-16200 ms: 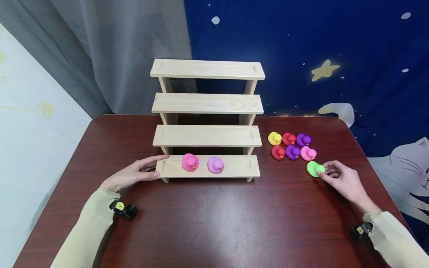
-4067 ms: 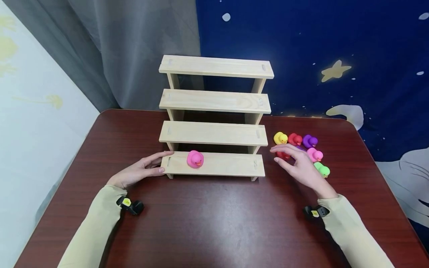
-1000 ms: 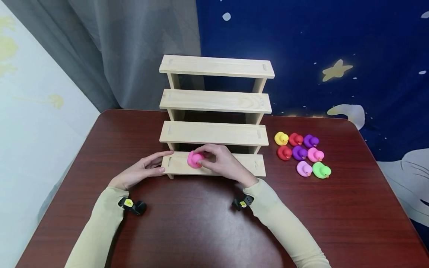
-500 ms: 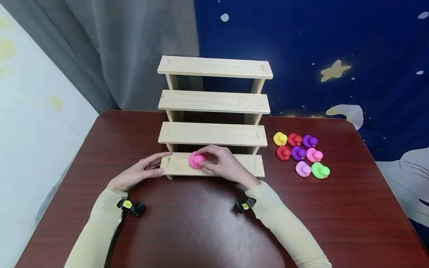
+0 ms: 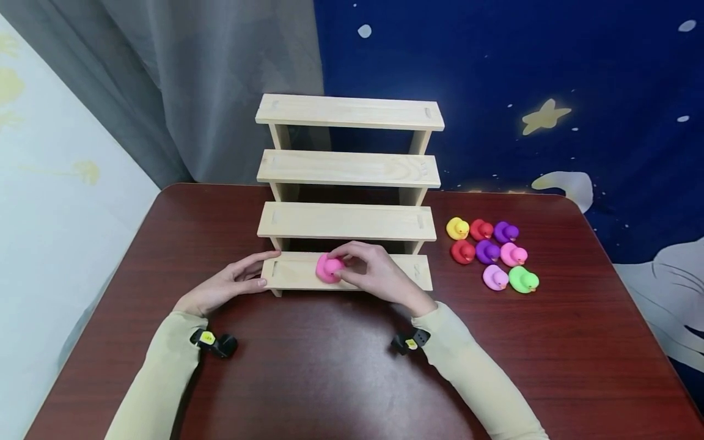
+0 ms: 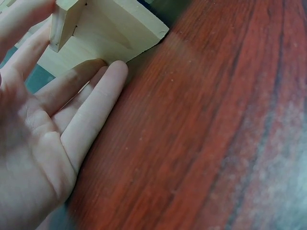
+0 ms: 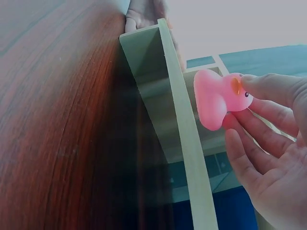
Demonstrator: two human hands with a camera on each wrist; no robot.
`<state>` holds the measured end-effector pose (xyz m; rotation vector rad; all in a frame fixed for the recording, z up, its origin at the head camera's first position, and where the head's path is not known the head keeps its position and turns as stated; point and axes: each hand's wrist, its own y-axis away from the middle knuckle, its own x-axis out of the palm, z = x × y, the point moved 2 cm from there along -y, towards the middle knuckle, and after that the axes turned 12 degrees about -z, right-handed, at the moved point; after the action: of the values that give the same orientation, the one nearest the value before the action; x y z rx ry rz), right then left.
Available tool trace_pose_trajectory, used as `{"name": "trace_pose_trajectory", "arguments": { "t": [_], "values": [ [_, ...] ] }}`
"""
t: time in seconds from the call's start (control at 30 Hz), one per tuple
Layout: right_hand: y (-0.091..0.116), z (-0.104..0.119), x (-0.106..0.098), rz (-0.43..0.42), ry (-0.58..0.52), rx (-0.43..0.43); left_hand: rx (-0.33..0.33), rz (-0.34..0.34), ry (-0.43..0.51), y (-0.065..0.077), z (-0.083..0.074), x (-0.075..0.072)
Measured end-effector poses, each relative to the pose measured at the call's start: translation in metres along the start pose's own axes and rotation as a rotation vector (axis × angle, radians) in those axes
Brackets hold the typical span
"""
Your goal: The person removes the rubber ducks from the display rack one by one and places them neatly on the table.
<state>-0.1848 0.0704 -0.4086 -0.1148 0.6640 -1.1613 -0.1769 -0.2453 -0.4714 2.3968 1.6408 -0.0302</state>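
Eight ducks (image 5: pixel 491 254) on table (image 5: pixel 330 366)

Pale yellow-beige long sleeves (image 5: pixel 159 373) on both arms; small black wrist cameras (image 5: pixel 214 343) with yellow stickers; bare hands.

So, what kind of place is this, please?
Probably a child's room or play corner at home, though that is a guess. A dark blue wall cloth printed with stars hangs behind the table, and small toy ducks lie beside a wooden step shelf.
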Motion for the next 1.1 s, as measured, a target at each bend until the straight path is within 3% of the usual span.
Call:
{"name": "trace_pose_trajectory", "arguments": {
  "t": [0.27, 1.1],
  "values": [
    [0.006, -0.002, -0.005, -0.002, 0.015, -0.009, -0.003, 0.001, 0.011, 0.0, 0.001, 0.0],
    [0.03, -0.007, -0.042, -0.072, 0.009, 0.112, 0.02, 0.013, 0.004, 0.0, 0.002, -0.001]
  ]
}}
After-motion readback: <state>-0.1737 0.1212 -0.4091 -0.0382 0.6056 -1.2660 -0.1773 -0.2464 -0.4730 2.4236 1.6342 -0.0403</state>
